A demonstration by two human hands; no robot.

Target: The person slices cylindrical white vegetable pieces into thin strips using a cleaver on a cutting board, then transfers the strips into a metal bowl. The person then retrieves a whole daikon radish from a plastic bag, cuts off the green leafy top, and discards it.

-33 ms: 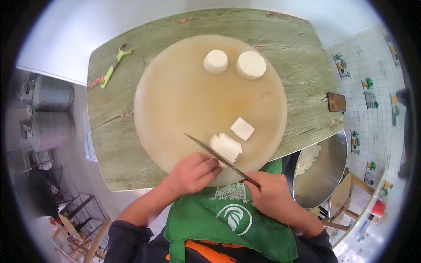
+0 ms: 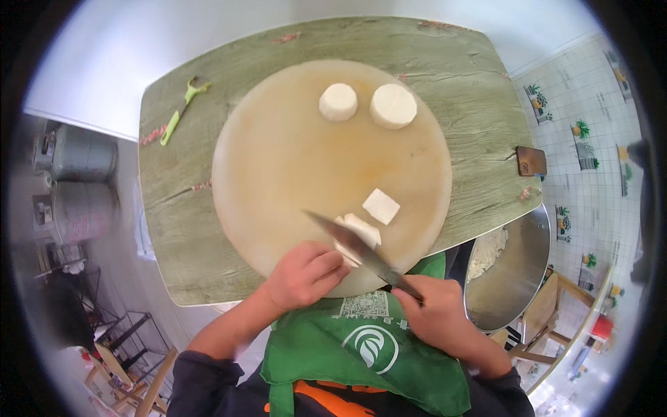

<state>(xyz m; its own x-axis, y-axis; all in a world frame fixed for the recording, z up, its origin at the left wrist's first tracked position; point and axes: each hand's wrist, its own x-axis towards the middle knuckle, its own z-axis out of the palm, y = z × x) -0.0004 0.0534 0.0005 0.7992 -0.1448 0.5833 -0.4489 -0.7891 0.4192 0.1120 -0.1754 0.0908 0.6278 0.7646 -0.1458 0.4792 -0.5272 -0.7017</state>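
Observation:
On a round cutting board [image 2: 278,153], a small stack of white radish slices [image 2: 363,228] lies close to me, partly hidden by the blade. With curled fingers my left hand [image 2: 306,274] holds the near left end of the stack. My right hand [image 2: 438,309] grips the handle of a knife [image 2: 354,244], whose blade slants over the slices, its tip pointing far left and its flat side showing. Just beyond the stack rests a square-cut white radish piece [image 2: 381,206]. Two thick round radish chunks, a smaller one [image 2: 338,102] and a larger one [image 2: 394,106], stand at the board's far side.
A green peeler [image 2: 182,115] lies on the green table [image 2: 180,243], left of the board. At the table's right edge sits a dark brown phone-like object [image 2: 531,161]. Below that edge is a steel pot [image 2: 504,299] with pale slices inside. Grey gas cylinders [image 2: 83,153] stand at left.
The knife has turned so that more of its flat blade shows, and it has shifted slightly right with my right hand. My left hand stays about where it was.

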